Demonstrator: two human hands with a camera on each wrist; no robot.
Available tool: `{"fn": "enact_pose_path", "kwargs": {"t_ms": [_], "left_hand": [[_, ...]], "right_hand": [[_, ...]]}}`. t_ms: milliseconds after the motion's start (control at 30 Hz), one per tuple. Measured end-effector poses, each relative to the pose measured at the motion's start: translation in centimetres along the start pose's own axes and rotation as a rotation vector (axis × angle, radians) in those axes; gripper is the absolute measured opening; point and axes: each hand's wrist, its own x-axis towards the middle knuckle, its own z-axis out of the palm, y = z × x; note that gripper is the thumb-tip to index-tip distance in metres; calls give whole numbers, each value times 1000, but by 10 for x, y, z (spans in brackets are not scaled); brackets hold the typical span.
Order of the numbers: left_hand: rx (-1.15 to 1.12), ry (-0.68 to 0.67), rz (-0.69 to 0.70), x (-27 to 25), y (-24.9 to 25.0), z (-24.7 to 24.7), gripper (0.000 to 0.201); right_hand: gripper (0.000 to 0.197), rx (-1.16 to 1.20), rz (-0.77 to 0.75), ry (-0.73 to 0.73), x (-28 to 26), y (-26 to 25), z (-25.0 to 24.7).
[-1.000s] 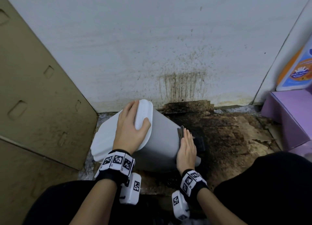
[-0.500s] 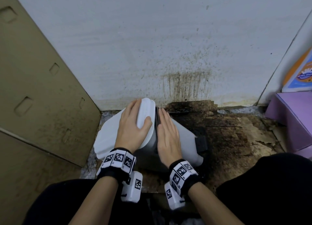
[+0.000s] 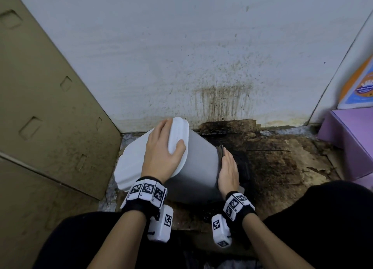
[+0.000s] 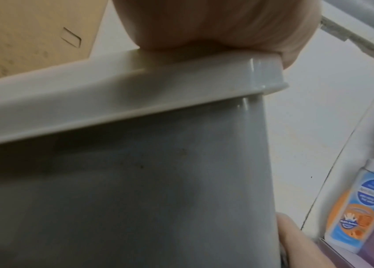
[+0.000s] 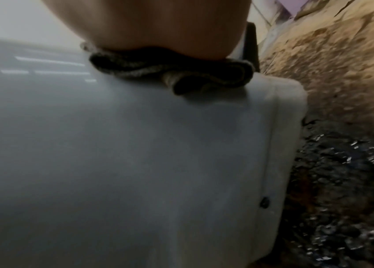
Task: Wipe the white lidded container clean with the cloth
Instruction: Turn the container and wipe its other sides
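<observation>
Head view: container (image 3: 198, 168) tipped over on the grimy floor (image 3: 282, 164), lid (image 3: 141, 157) pointing left. Left hand (image 3: 161, 157) clamped on the lid, fingers (image 3: 161, 127) hooked over the far rim, thumb on the near face. Right hand (image 3: 229, 168) flat and straight-fingered against the lower side wall, pressing the dark cloth (image 3: 220, 150) just ahead of the fingertips, close to the base. Likely trouble from here: cloth running off the bottom edge onto the wet black muck right beside the fingers, then smearing dirt back onto the wall. Likewise, too hard a push probably sliding or rolling the tilted body, or popping the lid loose under the left grip. Small specks on the wall below the lid, easily missed.
</observation>
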Motion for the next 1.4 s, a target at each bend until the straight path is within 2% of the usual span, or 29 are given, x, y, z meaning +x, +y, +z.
{"fn": "enact_pose_path", "kwargs": {"t_ms": [67,200,300,400,467,500,700,800,900,1033,1133,1233,1300,1400], "left_hand": [[0,3,3,1,1,0,70],[3,13,18,0,1,3,74],[11,7,18,-2,0,4,75],[7,17,4,-2,-3,2,75],[2,7,4,0,-3,0,75],[2,0,11,0,-4,0,75],[-39,5,-5,-3,-11,-5,73],[-55,0,-17,-2,-11,-6,70],[-53,19,-9,-2,-8,-4,69],[-25,31,-22,-1,-7,-4,72],[-10,35,-10,1,-4,-1,73],[-8,37,-10,1,-4,1,74],[-15,39,-13,1,-5,0,74],[-15,25,-3,0,-5,0,74]], "right_hand": [[50,12,6,-7,-1,-12,5],[60,96,-86,-82,-11,-60,20],[52,280,-151,-192,-19,-108,29],[49,152,-287,-262,-23,-116,28],[49,40,-403,-265,-17,-100,23],[49,22,-413,-255,-12,-92,21],[48,-83,-216,-153,20,-30,10],[45,-62,-80,-102,24,-4,0],[45,-42,-32,-73,25,-4,-2],[47,-56,-40,-27,11,-28,11],[57,-3,-136,17,-20,-67,29],[51,-90,-334,-1,-52,-98,51],[52,-136,-459,49,-62,-98,58],[54,-55,-542,89,-57,-79,50]]}}
